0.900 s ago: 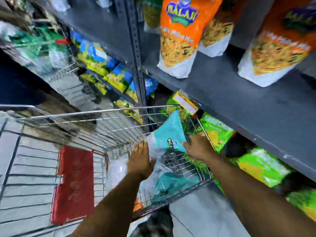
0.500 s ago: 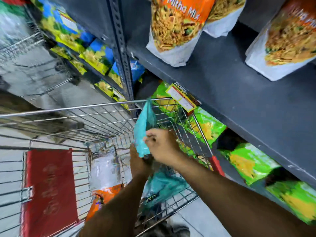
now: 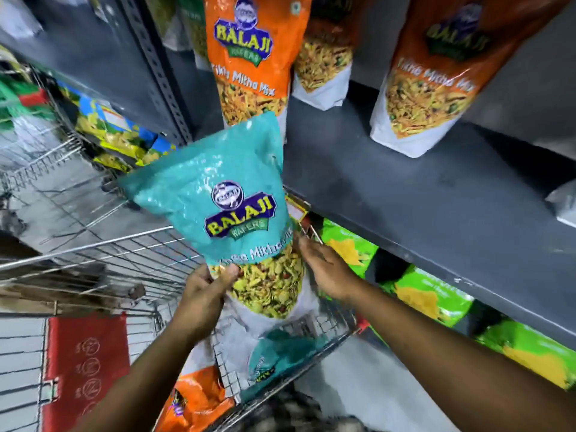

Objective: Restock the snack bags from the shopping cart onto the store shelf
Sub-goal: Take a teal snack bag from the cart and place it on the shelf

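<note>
yellow price tag (image 3: 297, 208), grey floor (image 3: 343, 366)

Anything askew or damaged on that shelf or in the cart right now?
Nothing looks spilled or torn. The orange bags stand upright on the grey shelf. Only the teal bag tilts, because both hands hold it above the cart.

The grey shelf (image 3: 389, 182) has a bare stretch between the front orange bag (image 3: 249, 57) at 12 o'clock and another orange bag (image 3: 430, 88) at 2 o'clock, wide enough for a hand. A third orange bag (image 3: 321, 67) blocks the back of that gap. The teal bag (image 3: 218, 188) covers the shelf's near left corner, and the cart rim (image 3: 93, 244) crosses at 9 o'clock.
</note>
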Available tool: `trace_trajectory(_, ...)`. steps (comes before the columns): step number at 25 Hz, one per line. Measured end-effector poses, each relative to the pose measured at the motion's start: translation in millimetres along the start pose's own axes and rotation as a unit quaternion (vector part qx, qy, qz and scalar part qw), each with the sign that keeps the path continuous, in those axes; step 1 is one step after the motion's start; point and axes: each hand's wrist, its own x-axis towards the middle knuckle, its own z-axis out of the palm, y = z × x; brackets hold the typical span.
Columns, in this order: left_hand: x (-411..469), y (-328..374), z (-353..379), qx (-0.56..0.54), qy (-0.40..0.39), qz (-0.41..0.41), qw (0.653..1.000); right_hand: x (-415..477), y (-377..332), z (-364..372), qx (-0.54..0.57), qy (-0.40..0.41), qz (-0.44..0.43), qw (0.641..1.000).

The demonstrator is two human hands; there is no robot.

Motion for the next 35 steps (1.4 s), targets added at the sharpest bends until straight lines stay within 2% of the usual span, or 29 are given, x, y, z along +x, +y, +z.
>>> trace_trajectory(3,-1.3,45.0,47.2,-0.064,-0.057,0.028,0.996,-35.4,-22.0,-23.3,0.085,0.112,-0.092,0.986)
trace_trajectory(9,-4.7,83.9,182.7,-0.067,-0.161,0.094,0.980,-112.8,-35.5,-123.9,0.137,0.292,-0.156,0.934)
trace_trajectory(12,-23.2,75.9,285.6,-0.082,-0.204,0.111,0.969,-151.1,-7.1,-187.0,0.190,0.388,-0.160,0.888)
trace_trajectory(14,-43.1,60.1,363.9,-0.098,-0.215,0.089,0.968,-183.1,19.6,-228.9,0.232,0.474,-0.141,0.838)
trace_trajectory(17,-79.0,40.5,479.1,-0.014,-0.217,0.080,0.973,-240.0,58.6,-297.5,0.214,0.610,-0.117,0.754)
trace_trajectory(19,-107.4,34.3,544.8,0.036,-0.263,0.068,0.962,-280.2,84.9,-345.6,0.209,0.672,-0.071,0.707)
trace_trajectory(20,-119.8,32.1,571.8,0.055,-0.285,0.067,0.955,-299.8,95.2,-368.3,0.215,0.687,-0.050,0.692)
trace_trajectory(22,-132.5,27.2,607.6,0.070,-0.314,0.087,0.943,-325.0,110.8,-401.3,0.218,0.691,-0.040,0.688)
trace_trajectory(25,-138.1,21.8,642.7,0.113,-0.324,0.118,0.932,-348.1,123.1,-428.2,0.231,0.686,-0.051,0.688)
trace_trajectory(29,-134.3,17.9,650.6,0.172,-0.332,0.122,0.919,-352.2,132.9,-426.4,0.216,0.694,-0.038,0.686)
trace_trajectory(30,-137.7,19.8,648.2,0.178,-0.340,0.128,0.914,-353.0,133.3,-422.8,0.204,0.706,-0.033,0.677)
trace_trajectory(32,-141.7,19.1,634.2,0.184,-0.366,0.149,0.900,-354.8,134.3,-409.3,0.142,0.756,-0.027,0.638)
trace_trajectory(34,-137.6,16.3,597.3,0.208,-0.353,0.195,0.891,-355.3,139.3,-381.8,0.046,0.797,-0.027,0.602)
trace_trajectory(35,-131.8,14.2,569.4,0.225,-0.331,0.230,0.887,-353.3,144.8,-362.2,0.002,0.797,-0.043,0.602)
